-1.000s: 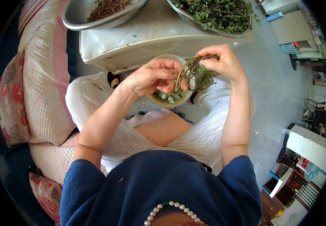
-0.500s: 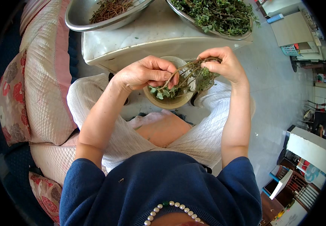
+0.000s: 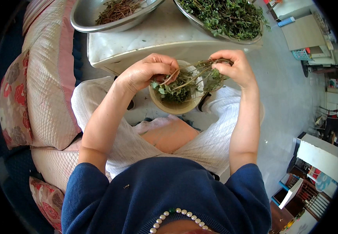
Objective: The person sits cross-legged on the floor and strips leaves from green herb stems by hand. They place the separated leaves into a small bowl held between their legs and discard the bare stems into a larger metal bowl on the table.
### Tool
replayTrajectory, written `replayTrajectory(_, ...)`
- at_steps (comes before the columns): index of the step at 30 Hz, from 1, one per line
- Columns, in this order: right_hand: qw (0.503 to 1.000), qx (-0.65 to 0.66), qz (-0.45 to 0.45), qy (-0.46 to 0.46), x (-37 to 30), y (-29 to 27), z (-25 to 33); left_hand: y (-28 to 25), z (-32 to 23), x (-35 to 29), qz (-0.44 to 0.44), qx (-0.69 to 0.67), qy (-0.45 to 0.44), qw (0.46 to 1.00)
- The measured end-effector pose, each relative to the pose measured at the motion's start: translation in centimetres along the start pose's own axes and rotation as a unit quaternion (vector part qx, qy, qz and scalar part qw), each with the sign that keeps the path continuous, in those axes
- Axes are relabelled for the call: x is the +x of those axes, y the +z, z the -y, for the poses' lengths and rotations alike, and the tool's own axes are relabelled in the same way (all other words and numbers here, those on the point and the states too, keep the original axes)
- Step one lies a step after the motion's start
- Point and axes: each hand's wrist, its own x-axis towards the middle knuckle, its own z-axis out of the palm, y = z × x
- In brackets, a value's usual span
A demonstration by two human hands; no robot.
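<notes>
A leafy green plant with long brownish stems (image 3: 200,74) stretches between my two hands. My right hand (image 3: 237,69) pinches its stem end between thumb and fingers. On the other side, my left hand (image 3: 153,70) has its fingers closed round stems near the leafy part; the fingertips are partly hidden. Below them stands a pale yellowish tub (image 3: 169,108) on the floor between my legs. Green leaves (image 3: 176,94) show in the tub's opening under my hands; I cannot tell which lie inside it and which hang from the held plant.
A white table (image 3: 145,43) stands ahead. On it are a metal basin (image 3: 114,27) with reddish-brown stems (image 3: 116,12) at the left and a basin heaped with leafy greens (image 3: 229,19) at the right. A quilted sofa (image 3: 44,85) with floral cushions lies to my left.
My left hand has shifted slightly left and its fingers have curled in more. My right hand has moved a little to the right, still gripping the stems.
</notes>
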Motion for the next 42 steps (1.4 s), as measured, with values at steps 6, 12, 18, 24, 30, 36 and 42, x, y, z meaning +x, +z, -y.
replayTrajectory(6, 1.0, -0.02, -0.004, 0.019, -0.5, -0.3, 0.3, -0.4, 0.4, -0.5, -0.021, 0.089, -0.027, 0.995)
replayTrajectory(12, 0.999, -0.027, -0.006, 0.029, -0.5, -0.3, 0.4, -0.4, 0.6, -0.7, -0.038, 0.088, -0.01, 0.995)
replayTrajectory(18, 0.999, -0.018, -0.012, 0.034, -0.4, -0.2, 0.4, 0.2, 1.5, -0.4, -0.1, 0.08, 0.035, 0.991)
replayTrajectory(24, 0.999, -0.017, -0.012, 0.027, -0.5, -0.4, 0.1, 0.9, 1.9, -0.4, -0.089, -0.05, 0.021, 0.995)
replayTrajectory(30, 0.999, -0.013, -0.037, -0.002, -0.3, -0.9, -0.9, 0.8, 2.7, -0.1, -0.002, -0.077, 0.017, 0.997)
replayTrajectory(36, 0.999, -0.009, -0.038, 0.005, -0.3, -1.2, -1.0, 0.6, 3.3, 0.0, -0.079, -0.056, 0.023, 0.995)
replayTrajectory(42, 0.999, -0.018, -0.028, 0.027, 0.0, -0.1, -0.5, 1.9, 2.6, 0.4, -0.086, 0.043, 0.05, 0.994)
